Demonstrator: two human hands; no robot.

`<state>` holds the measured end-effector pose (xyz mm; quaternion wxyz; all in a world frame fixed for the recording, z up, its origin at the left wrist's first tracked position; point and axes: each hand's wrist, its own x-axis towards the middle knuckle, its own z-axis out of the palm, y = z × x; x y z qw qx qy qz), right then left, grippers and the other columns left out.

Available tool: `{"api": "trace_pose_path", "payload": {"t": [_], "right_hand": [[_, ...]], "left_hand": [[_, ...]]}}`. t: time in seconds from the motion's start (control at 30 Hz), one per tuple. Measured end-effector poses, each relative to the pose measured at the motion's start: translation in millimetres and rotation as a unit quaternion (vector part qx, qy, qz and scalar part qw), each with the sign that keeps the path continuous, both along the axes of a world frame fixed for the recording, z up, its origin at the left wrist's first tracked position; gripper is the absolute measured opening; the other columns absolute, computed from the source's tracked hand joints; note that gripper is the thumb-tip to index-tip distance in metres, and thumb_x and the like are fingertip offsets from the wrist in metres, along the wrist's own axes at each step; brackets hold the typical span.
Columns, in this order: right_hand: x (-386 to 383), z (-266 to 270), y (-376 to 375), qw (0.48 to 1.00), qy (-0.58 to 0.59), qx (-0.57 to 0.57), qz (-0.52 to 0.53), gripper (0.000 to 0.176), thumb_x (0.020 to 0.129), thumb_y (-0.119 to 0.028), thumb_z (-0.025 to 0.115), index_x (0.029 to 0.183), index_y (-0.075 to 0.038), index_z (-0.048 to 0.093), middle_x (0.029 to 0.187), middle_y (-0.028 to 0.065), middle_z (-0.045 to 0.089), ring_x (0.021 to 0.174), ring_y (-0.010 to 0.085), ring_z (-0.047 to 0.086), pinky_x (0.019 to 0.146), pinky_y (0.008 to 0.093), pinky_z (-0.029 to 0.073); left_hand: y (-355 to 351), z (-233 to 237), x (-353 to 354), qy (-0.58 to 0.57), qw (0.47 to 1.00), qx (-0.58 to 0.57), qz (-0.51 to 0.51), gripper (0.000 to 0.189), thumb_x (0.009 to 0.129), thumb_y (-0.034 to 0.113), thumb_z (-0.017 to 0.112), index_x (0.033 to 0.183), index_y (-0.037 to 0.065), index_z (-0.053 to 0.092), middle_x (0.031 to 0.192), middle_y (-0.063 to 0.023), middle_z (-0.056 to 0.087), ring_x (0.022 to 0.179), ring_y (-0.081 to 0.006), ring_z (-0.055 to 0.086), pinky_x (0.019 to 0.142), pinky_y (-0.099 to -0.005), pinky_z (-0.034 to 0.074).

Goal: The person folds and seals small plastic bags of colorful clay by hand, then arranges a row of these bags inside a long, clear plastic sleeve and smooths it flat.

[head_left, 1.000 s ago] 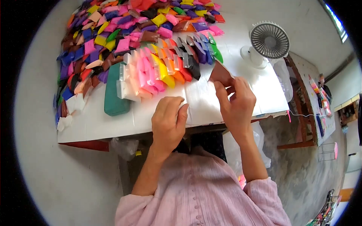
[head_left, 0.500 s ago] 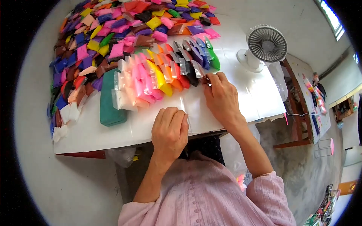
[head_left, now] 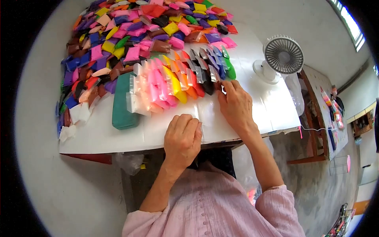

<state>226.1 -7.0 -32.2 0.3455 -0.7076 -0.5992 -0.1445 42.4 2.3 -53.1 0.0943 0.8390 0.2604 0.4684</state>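
Rows of small clear packets with coloured filling (head_left: 173, 85) overlap on the white table, running from pale peach through pink, yellow, orange, red, black and blue to green. At the near right end of these rows, the fingertips of my right hand (head_left: 238, 106) close on a small brown packet (head_left: 218, 85), mostly hidden by the fingers. My left hand (head_left: 182, 136) rests by the table's front edge, fingers curled in and thumb against them; nothing shows in it, though its palm side is hidden. Along the left end of the rows lies a dark green block (head_left: 124, 106).
A large heap of mixed coloured packets (head_left: 130, 39) covers the back left of the white table (head_left: 102, 140). Crumpled white pieces (head_left: 68, 133) lie at the left. A white fan (head_left: 282, 55) stands at the right; beyond it is another table (head_left: 323, 114) with small items.
The whole view has shifted slightly, so the table's contents appear further right and some lower. Both hands keep nearly the same places and shapes, the right still at the brown packet.
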Motion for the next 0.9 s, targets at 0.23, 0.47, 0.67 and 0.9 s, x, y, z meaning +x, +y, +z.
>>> {"api": "trace_pose_path", "payload": {"t": [0.23, 0.47, 0.67, 0.9], "right_hand": [[-5.5, 4.6, -15.6, 1.000, 0.013, -0.010, -0.003, 0.017, 0.083, -0.011, 0.067, 0.095, -0.002, 0.058, 0.086, 0.0145, 0.059, 0.073, 0.0343, 0.062, 0.064, 0.0441, 0.050], [-24.6, -3.6, -44.4, 0.993, 0.059, -0.006, 0.099, 0.009, 0.083, -0.010, 0.068, 0.084, -0.004, 0.061, 0.079, 0.0106, 0.058, 0.064, 0.0298, 0.060, 0.057, 0.0392, 0.047], [-25.7, -9.3, -45.4, 0.996, 0.029, 0.013, 0.088, 0.008, 0.083, -0.009, 0.068, 0.084, -0.005, 0.061, 0.079, 0.0097, 0.056, 0.063, 0.0295, 0.058, 0.056, 0.0389, 0.046], [-28.0, -9.5, -46.0, 0.997, 0.028, 0.014, 0.077, 0.009, 0.084, -0.010, 0.068, 0.084, -0.005, 0.061, 0.078, 0.0097, 0.056, 0.064, 0.0287, 0.058, 0.055, 0.0386, 0.046]], "left_hand": [[-3.4, 14.3, -17.7, -0.085, 0.989, -0.087, -0.087, 0.006, 0.083, -0.004, 0.062, 0.089, -0.002, 0.063, 0.088, -0.0131, 0.061, 0.077, -0.0279, 0.059, 0.072, -0.0330, 0.048], [9.0, 52.2, -87.2, -0.126, 0.983, -0.131, 0.022, 0.008, 0.091, 0.001, 0.056, 0.094, -0.003, 0.063, 0.090, -0.0070, 0.064, 0.079, -0.0137, 0.057, 0.074, -0.0242, 0.045], [78.6, 72.0, -149.1, -0.319, 0.906, -0.271, 0.064, 0.017, 0.093, 0.009, 0.053, 0.101, 0.001, 0.065, 0.084, -0.0040, 0.063, 0.061, -0.0049, 0.044, 0.056, -0.0196, 0.035], [185.5, 74.8, -191.4, -0.286, 0.914, -0.249, 0.147, 0.019, 0.092, 0.010, 0.054, 0.100, -0.002, 0.066, 0.082, -0.0073, 0.066, 0.065, -0.0102, 0.054, 0.060, -0.0249, 0.045]]}}
